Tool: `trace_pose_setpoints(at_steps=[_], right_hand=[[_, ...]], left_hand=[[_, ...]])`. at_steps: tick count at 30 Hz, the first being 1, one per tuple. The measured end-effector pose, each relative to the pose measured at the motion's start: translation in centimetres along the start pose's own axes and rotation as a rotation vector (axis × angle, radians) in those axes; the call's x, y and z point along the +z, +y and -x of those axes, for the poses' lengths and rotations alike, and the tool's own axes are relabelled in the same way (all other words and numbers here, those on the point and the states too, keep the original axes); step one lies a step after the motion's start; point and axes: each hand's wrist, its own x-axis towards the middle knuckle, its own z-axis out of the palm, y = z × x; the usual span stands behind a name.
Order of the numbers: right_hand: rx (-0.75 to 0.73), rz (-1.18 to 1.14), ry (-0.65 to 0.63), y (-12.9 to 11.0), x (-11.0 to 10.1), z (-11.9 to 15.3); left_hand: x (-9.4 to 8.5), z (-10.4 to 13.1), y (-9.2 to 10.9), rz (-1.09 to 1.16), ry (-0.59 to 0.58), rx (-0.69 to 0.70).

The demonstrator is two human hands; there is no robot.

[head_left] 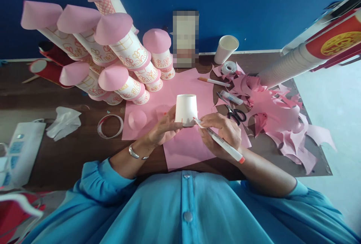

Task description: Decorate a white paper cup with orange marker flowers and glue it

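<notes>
Left hand (162, 129) grips an inverted plain white paper cup (186, 109) over pink paper (191, 146) on the tabletop (70, 153). Right hand (222, 133) holds a marker (221, 141), tip at the cup's lower edge. Cup undecorated. Beyond, a cut cone (137, 119) waits; finished decorated towers (113, 56) stand stacked.

Left hand (162, 131) grips an upturned white paper cup (186, 109) at its lower edge. Right hand (221, 133) holds a marker (222, 142), tip touching the cup's base. Scissors (236, 114) lie right of the cup; pink-capped decorated cups (124, 52) stand behind it, to its left.
</notes>
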Motion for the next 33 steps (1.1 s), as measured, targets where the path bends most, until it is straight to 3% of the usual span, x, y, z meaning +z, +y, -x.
trace_pose_setpoints(at_steps=[7,33], right_hand=[[-0.01,-0.022,-0.043,-0.1,0.21,0.25],[-0.049,0.082,-0.081,-0.2,0.27,0.01]], left_hand=[[-0.38,0.25,-0.31,-0.085,0.034,-0.062],[-0.34,0.26,-0.15,-0.089,0.063,-0.082]])
